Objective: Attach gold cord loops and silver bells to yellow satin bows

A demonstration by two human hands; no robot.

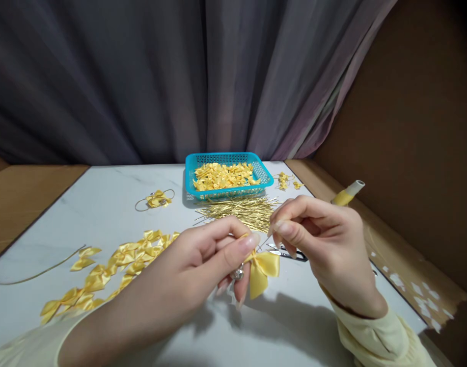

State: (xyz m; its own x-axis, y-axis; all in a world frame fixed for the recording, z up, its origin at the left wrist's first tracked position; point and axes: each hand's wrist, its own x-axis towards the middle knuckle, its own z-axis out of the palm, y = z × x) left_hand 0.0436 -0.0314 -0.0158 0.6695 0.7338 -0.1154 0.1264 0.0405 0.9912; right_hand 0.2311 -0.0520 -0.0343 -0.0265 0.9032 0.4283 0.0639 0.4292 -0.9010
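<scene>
A yellow satin bow (265,270) hangs from my left hand (218,255), pinched between thumb and forefinger, its tails pointing down and right. Below that thumb, a small shiny silver ball (238,273), bell-like, shows against the fingers. My right hand (313,239) is closed in a pinch on a thin needle (269,238), whose lower end slants toward the bow. Whether it touches the fabric I cannot tell. Just behind the bow, on the table, lie thread snips (289,252) with black handles, partly covered by my right hand.
A turquoise basket (190,176) of yellow bows stands at the back, with gold wire stems (241,210) before it. Loose bows (132,255) spread at left near a gold cord (46,275). A finished-looking bow loop (157,199) and a yellow thread cone (348,193) flank these.
</scene>
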